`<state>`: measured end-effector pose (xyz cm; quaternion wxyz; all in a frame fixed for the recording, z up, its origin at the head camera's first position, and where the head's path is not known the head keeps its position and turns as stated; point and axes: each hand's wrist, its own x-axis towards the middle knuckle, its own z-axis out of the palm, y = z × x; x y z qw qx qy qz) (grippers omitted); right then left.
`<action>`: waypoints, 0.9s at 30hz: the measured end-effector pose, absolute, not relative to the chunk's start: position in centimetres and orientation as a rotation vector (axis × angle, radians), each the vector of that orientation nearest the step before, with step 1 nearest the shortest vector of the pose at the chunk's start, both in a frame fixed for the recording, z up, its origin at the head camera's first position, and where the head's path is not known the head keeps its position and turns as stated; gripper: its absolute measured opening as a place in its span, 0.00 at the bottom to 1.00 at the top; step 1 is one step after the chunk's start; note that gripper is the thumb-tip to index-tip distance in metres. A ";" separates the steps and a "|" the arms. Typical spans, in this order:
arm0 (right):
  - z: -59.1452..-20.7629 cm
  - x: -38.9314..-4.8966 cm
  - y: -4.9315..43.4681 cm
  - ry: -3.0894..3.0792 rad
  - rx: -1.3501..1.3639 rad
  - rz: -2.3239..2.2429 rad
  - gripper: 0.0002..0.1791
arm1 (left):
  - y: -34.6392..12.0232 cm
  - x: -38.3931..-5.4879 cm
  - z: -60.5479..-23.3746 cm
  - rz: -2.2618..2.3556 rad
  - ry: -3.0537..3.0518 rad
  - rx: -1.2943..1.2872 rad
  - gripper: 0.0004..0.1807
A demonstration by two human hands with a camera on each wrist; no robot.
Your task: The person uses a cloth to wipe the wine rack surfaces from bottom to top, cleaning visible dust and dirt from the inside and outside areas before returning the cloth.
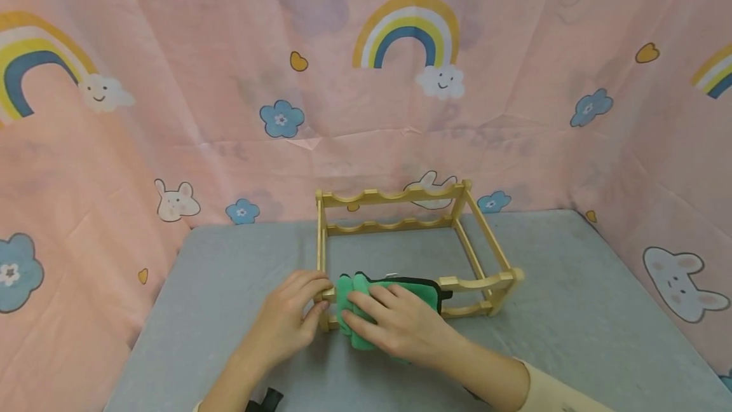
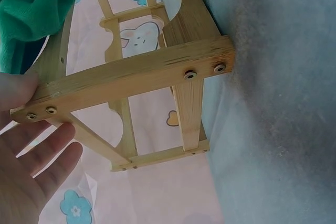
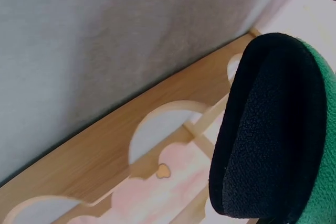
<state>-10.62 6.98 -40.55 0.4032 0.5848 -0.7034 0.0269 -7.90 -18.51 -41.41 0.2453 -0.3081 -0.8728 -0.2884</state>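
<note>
A light wooden rack with scalloped rails stands on the table. At its front left corner my left hand grips the upper rail end. In the left wrist view the thumb lies on one side of the wooden end bar and the fingers on the other. My right hand holds a folded green cloth with black edging over the front upper rail. The right wrist view shows the cloth's dark inner side close up; the hand itself is out of that view.
A grey cloth covers the table. Pink patterned fabric hangs behind and at both sides. A small black object, only partly seen, is near the left forearm at the bottom edge.
</note>
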 end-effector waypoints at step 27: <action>-39.5 -9.2 20.6 -2.117 1.291 0.055 0.32 | -17.6 -7.8 -41.6 -0.671 -2.427 -0.823 0.22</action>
